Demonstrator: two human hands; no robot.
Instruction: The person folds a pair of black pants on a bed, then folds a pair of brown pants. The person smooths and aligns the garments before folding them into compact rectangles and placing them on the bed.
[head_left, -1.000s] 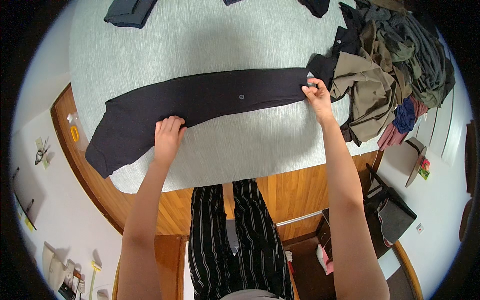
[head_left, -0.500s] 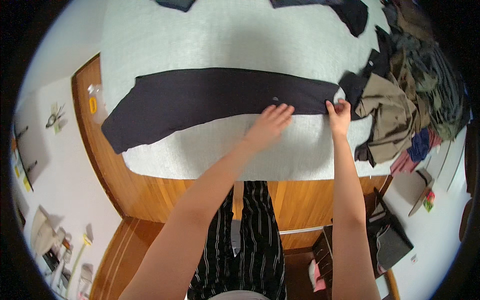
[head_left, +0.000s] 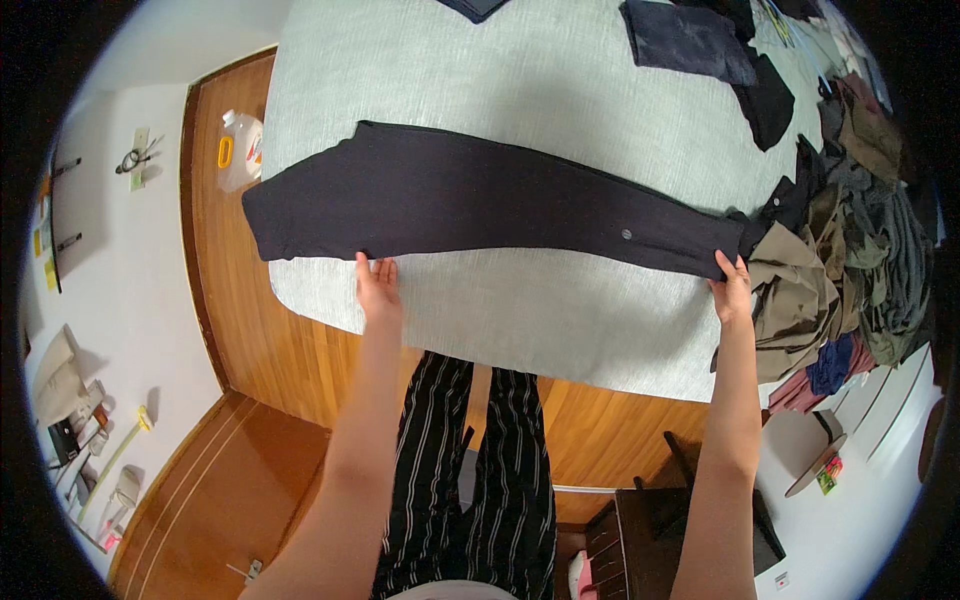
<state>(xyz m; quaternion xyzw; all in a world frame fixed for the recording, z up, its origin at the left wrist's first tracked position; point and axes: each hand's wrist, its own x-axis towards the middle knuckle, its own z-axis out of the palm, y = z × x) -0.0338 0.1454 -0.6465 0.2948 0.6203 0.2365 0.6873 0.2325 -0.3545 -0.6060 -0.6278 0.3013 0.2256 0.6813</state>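
Note:
A pair of black trousers, folded lengthwise into one long strip, lies across the pale bed cover. Its wide end points left and its narrow leg end reaches right, with a small grey mark near that end. At the near edge, toward the wide end, my left hand pinches the cloth between thumb and fingers. My right hand grips the near corner of the narrow end, thumb on top.
Rumpled brown, green and dark clothes are heaped at the right. Folded dark garments lie at the far right, with another dark piece at the far edge. A clear jug with an orange handle stands left of the bed.
My left hand has moved left from the trousers' narrow part to the edge near the wide end. My right hand keeps its hold at the narrow end. The view has shifted.

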